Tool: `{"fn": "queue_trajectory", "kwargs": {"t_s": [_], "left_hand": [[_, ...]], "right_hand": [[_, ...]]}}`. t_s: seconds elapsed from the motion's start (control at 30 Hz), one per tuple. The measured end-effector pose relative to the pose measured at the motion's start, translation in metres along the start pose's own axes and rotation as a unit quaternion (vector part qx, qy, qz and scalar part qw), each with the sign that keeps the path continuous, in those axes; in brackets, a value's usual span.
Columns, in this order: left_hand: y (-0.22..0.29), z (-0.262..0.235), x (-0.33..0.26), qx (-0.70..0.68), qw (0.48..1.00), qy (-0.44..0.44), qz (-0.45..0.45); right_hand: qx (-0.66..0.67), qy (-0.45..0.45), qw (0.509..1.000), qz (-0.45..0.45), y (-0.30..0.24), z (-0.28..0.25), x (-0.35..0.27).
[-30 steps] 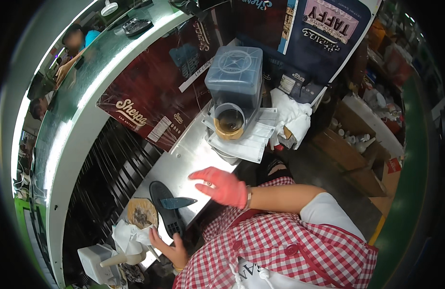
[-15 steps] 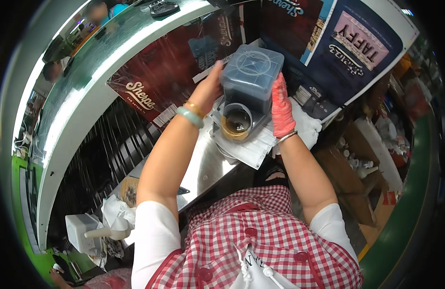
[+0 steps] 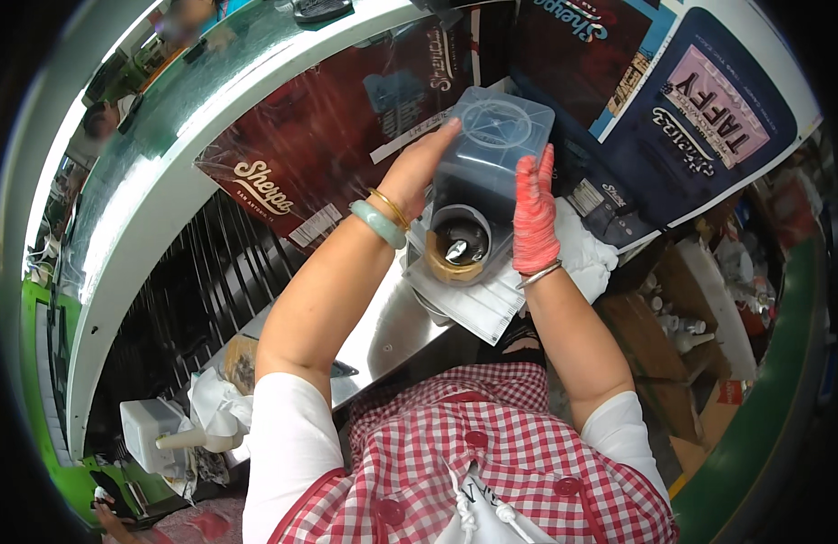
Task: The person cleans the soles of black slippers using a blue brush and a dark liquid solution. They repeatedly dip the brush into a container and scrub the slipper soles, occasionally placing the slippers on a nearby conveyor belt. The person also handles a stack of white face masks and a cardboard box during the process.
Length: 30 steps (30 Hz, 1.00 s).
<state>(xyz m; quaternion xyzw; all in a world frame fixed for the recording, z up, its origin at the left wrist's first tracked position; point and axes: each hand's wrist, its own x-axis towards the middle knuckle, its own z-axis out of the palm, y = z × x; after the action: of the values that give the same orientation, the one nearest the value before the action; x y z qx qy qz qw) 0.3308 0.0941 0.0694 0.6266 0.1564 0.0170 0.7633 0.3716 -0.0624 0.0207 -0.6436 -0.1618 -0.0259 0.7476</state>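
A translucent square plastic container (image 3: pixel 492 136) with a ring mark on its top stands in front of me. Below its near side, a round cup-like opening (image 3: pixel 462 241) has brown tape on its lower rim and a shiny metal piece inside. My bare left hand (image 3: pixel 424 163), wearing a gold and a pale green bangle at the wrist, lies along the container's left side with fingers stretched out. On the right side, my right hand (image 3: pixel 534 218) in a red glove points its fingers upward beside the container. Whether either palm presses on it is hard to see.
White printed paper sheets (image 3: pixel 482 308) lie under the container on a metal worktop (image 3: pixel 383 331). A white cloth (image 3: pixel 587 254) is at their right. Dark red and blue printed cartons (image 3: pixel 310 145) stand behind. A spouted white bottle (image 3: pixel 210 435) is at lower left; an open cardboard box (image 3: pixel 655 335) at right.
The container and both hands sit slightly further right in the picture, as the view has shifted. My left fingers reach further along the container's side; the gloved fingers now look more spread.
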Motion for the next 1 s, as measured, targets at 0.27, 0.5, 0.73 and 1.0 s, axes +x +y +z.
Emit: {"fn": "queue_trajectory", "kwargs": {"t_s": [0.27,0.5,0.73,1.0], "left_hand": [[0.021,0.006,-0.025,-0.033,0.999,0.003,0.035],[0.042,-0.002,-0.083,0.021,0.995,0.013,0.094],[0.037,-0.027,-0.163,0.064,0.992,0.082,0.07],[0.024,-0.068,-0.224,0.086,0.985,0.144,0.031]], "right_hand": [[0.067,-0.009,0.998,-0.014,-0.021,0.007,-0.007],[0.082,-0.027,0.996,-0.035,-0.066,0.021,-0.042],[0.153,-0.067,0.986,0.023,-0.095,0.044,-0.112],[0.18,-0.091,0.976,0.08,-0.088,0.087,-0.174]]}}
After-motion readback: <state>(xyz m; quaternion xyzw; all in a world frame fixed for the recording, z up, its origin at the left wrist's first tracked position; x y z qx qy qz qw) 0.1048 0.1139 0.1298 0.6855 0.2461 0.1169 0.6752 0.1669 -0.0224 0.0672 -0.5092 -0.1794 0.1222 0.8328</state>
